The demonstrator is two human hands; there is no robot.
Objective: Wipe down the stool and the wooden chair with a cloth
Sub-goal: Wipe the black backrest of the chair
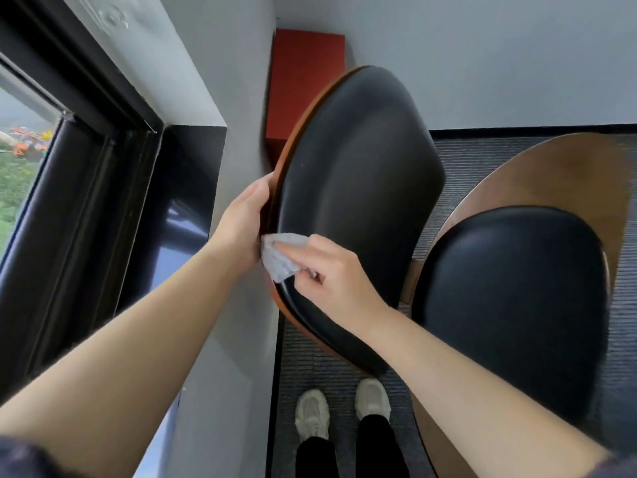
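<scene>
left hand (246,219) grips the wooden chair (551,174) by the brown rim of its backrest (362,188), at nine o'clock of the black pad. right hand (339,270) pinches the pale cloth (279,253), pressed on the pad's edge right beside the left hand. seat cushion (517,305) sits at four o'clock, white shoes (312,412) at six.

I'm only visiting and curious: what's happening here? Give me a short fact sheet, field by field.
activity: a person wiping the wooden chair
cloth: pale, bunched, pressed on the lower left edge of the black back pad
right hand: pinches the cloth
left hand: grips the back's wooden rim, beside the cloth
seat pad: black, at right, untouched
surroundings: window at left, red panel behind, white shoes on carpet
</scene>
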